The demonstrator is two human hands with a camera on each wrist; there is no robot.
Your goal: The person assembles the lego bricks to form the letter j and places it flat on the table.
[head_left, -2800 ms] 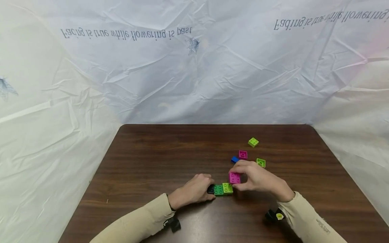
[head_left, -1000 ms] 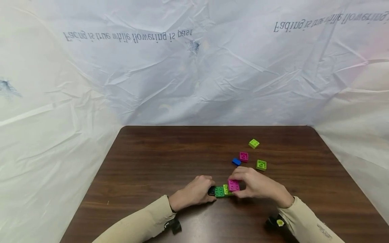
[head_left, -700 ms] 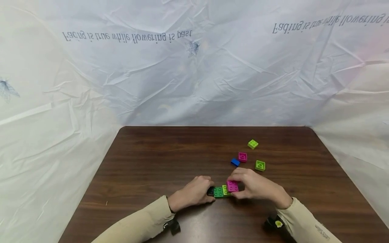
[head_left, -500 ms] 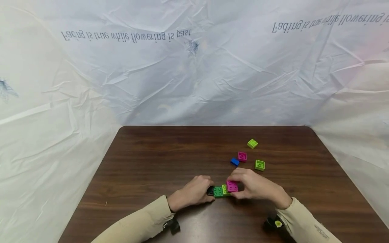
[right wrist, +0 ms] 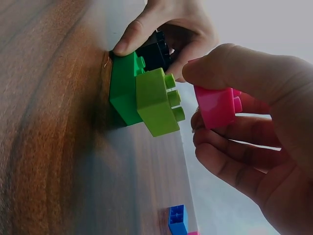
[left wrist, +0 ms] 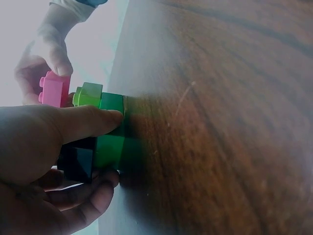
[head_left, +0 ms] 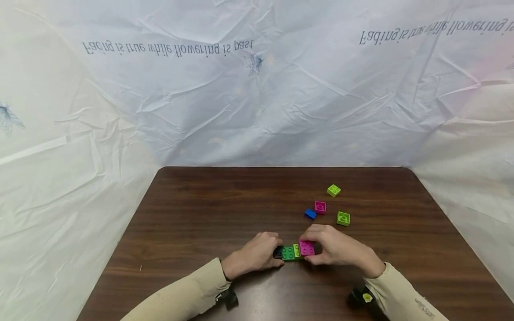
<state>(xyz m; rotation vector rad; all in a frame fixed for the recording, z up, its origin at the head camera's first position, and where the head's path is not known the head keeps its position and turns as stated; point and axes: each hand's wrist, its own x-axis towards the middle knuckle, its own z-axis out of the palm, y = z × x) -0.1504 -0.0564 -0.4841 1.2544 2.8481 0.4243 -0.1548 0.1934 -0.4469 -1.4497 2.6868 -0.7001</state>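
Observation:
A pink building brick is pinched between the thumb and fingers of my right hand. It hangs by a lime brick, and the right wrist view shows a gap between them. That lime brick is stacked on a green brick, overhanging it. A black brick also sits on the green one, at its left end. My left hand grips this joined group at the black end, its thumb along the green brick's side in the left wrist view. The left fingers partly cover the black brick.
Behind my right hand lie a blue brick, an upturned pink brick, an upturned lime brick and another lime brick. The brown table ends at a pale hanging sheet.
From right of the joined bricks, my right hand has brought the pink brick leftward and nearer to me, over the lime brick's right part. The left hand has kept its hold in place.

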